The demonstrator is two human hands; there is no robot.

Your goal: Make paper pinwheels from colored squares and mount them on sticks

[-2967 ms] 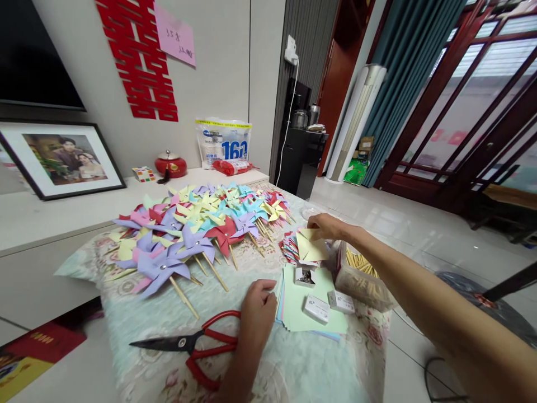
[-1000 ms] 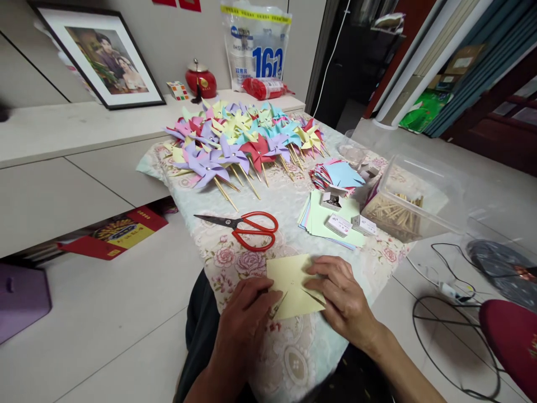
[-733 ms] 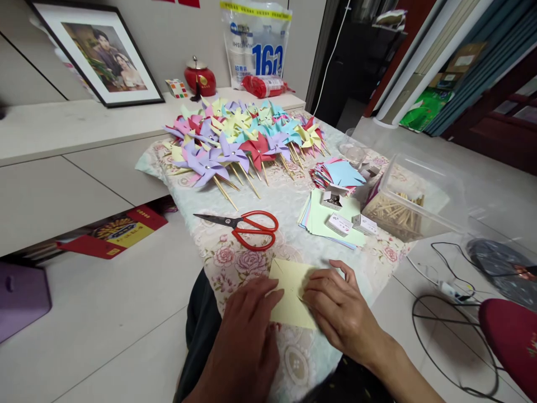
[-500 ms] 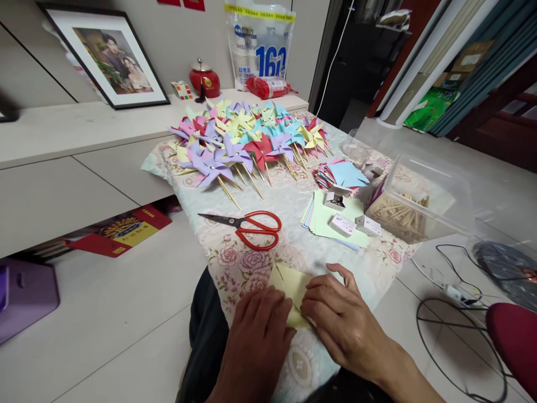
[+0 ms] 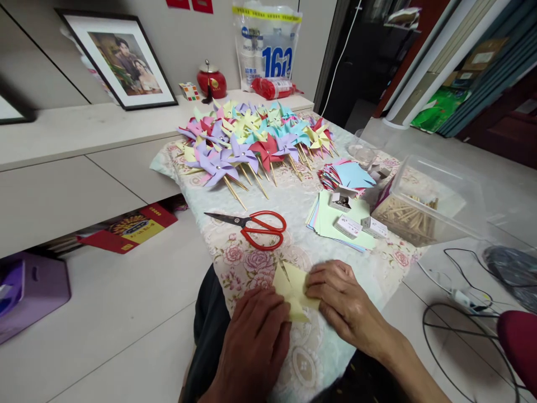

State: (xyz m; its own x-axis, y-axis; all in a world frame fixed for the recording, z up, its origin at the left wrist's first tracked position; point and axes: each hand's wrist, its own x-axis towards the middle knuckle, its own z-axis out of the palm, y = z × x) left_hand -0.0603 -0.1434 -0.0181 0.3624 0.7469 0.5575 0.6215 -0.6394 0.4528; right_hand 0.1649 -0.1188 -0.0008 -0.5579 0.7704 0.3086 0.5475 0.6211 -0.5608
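A pale yellow paper square [image 5: 297, 284] with slits cut in from its corners lies near the table's front edge. My left hand [image 5: 258, 330] has its fingers closed on the paper's left side. On the right side, my right hand [image 5: 342, 296] grips another part of it, fingers bent together. The slit at the far corner stands open, and the near flap looks lifted. Just beyond the paper rest black-bladed scissors [image 5: 264, 229] with red handles. A stack of coloured paper squares [image 5: 325, 226] carries small white boxes [image 5: 348, 226], one of them open with metal pins.
Many finished paper pinwheels [image 5: 241, 145] on sticks cover the far end of the table. Cut coloured sheets [image 5: 352, 174] lie right of them. A clear plastic bin [image 5: 436, 196] of wooden sticks stands at the right edge. A cable and a wire stand [image 5: 425, 336] are on the floor.
My right hand has slid slightly and its raised index finger has come down onto the paper. The slit at the far corner has opened wider. The whole view has shifted a little.
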